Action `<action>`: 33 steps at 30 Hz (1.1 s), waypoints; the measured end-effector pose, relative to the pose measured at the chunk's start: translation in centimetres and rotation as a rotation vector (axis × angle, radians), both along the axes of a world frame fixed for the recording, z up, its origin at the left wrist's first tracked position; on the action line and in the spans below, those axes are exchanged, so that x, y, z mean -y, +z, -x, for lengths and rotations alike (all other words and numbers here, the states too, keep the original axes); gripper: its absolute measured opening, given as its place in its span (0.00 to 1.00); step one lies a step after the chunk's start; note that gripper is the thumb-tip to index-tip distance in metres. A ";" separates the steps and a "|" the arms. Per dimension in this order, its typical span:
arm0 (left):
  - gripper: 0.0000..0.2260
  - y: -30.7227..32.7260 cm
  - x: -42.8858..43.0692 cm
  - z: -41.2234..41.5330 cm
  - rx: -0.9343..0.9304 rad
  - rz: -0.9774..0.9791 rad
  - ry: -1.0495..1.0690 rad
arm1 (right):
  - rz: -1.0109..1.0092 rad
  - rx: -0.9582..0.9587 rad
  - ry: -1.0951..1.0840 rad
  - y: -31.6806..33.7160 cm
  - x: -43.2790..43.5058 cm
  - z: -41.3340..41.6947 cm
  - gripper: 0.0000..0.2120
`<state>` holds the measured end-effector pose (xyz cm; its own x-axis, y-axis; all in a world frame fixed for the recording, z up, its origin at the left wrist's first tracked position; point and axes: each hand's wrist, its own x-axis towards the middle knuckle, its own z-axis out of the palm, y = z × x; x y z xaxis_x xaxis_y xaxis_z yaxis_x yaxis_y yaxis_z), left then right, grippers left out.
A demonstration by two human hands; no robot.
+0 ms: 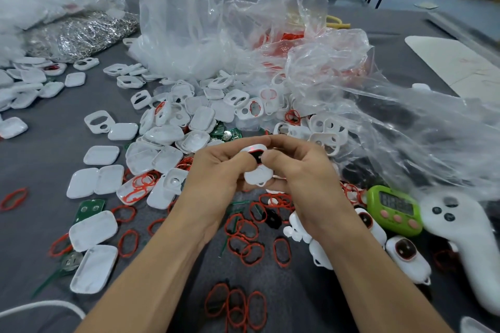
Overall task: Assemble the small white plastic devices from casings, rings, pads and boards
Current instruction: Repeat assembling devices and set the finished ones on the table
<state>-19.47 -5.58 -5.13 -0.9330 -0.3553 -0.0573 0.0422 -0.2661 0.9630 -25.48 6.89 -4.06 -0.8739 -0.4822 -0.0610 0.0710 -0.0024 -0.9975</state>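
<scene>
Crinkled clear plastic bags (189, 21) rise beyond the green timer (395, 208), and a heap of glossy, rounded white casings (189, 121) sprawls to its left, unassembled. Only a few finished devices (405, 254) lie beside the timer, so most of the work seems left. Left of the timer, the left hand (213, 178) and right hand (303, 173) together pinch one device (258, 174) above thin red rings (244, 240).

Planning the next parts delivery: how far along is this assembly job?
Done: a few finished devices lie at right. In hand: left hand and right hand grip one white device. Remaining: heaps of loose casings, red rings and green boards.
</scene>
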 end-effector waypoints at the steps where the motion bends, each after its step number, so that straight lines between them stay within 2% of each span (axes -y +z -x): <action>1: 0.18 0.0 0.0 0.0 0.001 0.005 0.003 | 0.002 0.012 0.008 0.0 0.0 0.0 0.10; 6: 0.16 0.2 -0.1 -0.1 0.000 -0.013 -0.050 | 0.038 0.091 0.043 -0.3 -0.2 0.4 0.15; 10: 0.18 0.2 0.1 -0.1 0.025 -0.120 -0.071 | -0.019 -0.020 0.146 -0.5 -0.6 0.5 0.20; 14: 0.18 0.2 0.0 -0.1 0.022 -0.165 -0.098 | -0.012 0.000 0.048 -0.8 -0.5 0.5 0.21; 18: 0.18 0.1 -0.2 0.0 0.019 -0.075 -0.091 | -0.028 0.022 0.002 -0.9 -0.2 0.4 0.21; 21: 0.15 0.0 -0.4 -0.1 0.017 0.013 -0.027 | -0.026 -0.022 0.070 -0.7 -0.2 0.2 0.18; 28: 0.16 -0.3 -0.3 0.1 0.017 0.059 0.101 | -0.078 -0.053 0.136 -0.8 -0.2 -0.1 0.15; 33: 0.16 -0.4 -0.4 0.0 -0.010 0.096 0.048 | -0.110 -0.101 0.149 -0.7 -0.4 0.1 0.15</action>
<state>-19.47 -5.18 -5.56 -0.9150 -0.4032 -0.0115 0.0624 -0.1697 0.9835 -25.56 7.25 -4.76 -0.7977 -0.6020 -0.0366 -0.0377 0.1104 -0.9932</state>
